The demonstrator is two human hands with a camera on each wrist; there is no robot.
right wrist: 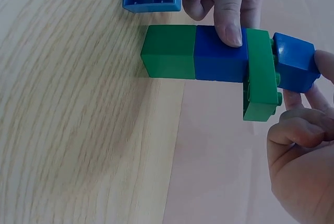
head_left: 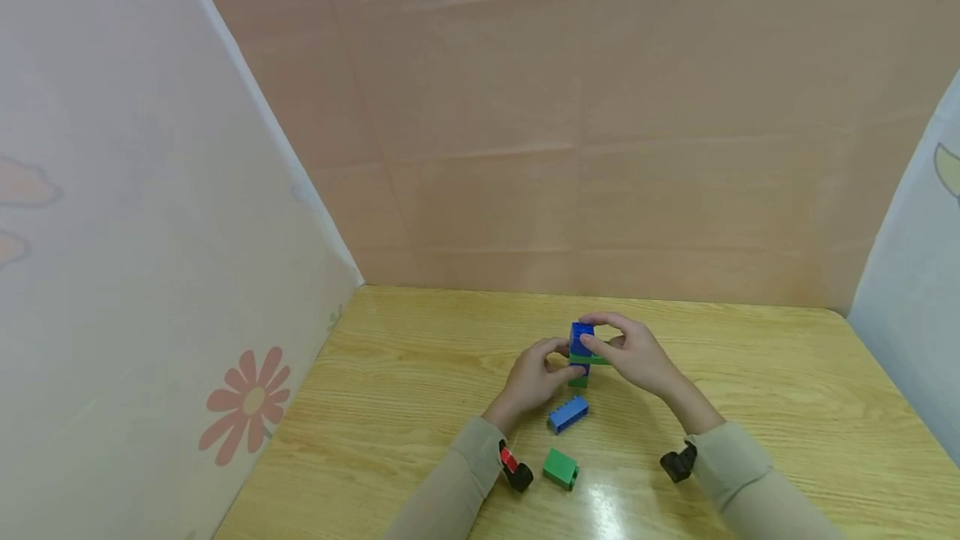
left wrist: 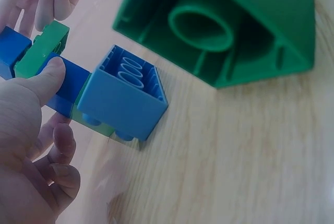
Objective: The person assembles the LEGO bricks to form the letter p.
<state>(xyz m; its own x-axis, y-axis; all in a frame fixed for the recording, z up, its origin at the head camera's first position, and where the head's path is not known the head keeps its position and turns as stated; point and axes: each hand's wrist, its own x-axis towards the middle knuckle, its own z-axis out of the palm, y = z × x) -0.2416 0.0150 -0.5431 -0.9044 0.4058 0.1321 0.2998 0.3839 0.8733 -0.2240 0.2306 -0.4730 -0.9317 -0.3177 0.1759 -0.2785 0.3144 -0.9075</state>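
Observation:
A small tower of toy building bricks stands on the table. Its base is a green brick (right wrist: 169,51), with a dark blue brick (right wrist: 216,62) above it. Across that lies a longer green brick (right wrist: 261,75) that juts out to the right. My left hand (head_left: 534,375) grips the dark blue brick between thumb and fingers. With my right hand (head_left: 637,354) I pinch another blue brick (right wrist: 295,63) at the very top. It sits slightly tilted over the long green brick, and several studs show beside it.
On the near side of the tower a lighter blue brick (head_left: 567,413) lies on its side. Closer still, between the forearms, lies a loose green brick (head_left: 560,469). The wooden table (head_left: 420,357) meets a brown backdrop (head_left: 480,190), with pale side panels.

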